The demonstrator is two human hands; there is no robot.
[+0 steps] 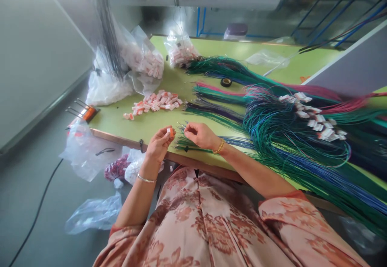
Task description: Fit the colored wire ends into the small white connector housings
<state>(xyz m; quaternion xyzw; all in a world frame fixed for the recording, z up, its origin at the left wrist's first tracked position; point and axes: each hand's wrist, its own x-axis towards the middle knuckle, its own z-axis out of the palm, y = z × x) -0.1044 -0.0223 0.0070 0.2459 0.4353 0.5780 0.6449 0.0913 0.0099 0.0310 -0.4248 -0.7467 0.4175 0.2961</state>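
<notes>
My left hand (159, 143) pinches a small white and orange plastic connector (170, 132) above the table's front edge. Just right of it, my right hand (201, 135) is closed, thumb and finger curled together at the metal-tipped ends of a wire bundle (181, 127); what lies between the fingertips is too small to make out. Beyond both hands, a loose pile of similar connectors (160, 101) lies on the green table (115, 118). Blue and green wires (272, 152) run from under my right wrist toward the right.
Plastic bags of connectors (148, 63) stand at the back left. A black tape roll (226, 82) sits among wire bundles. Wires with white connectors attached (317, 122) are heaped on the right. An orange pronged fixture (86, 114) is at the left corner; a clear bag (95, 214) hangs low left.
</notes>
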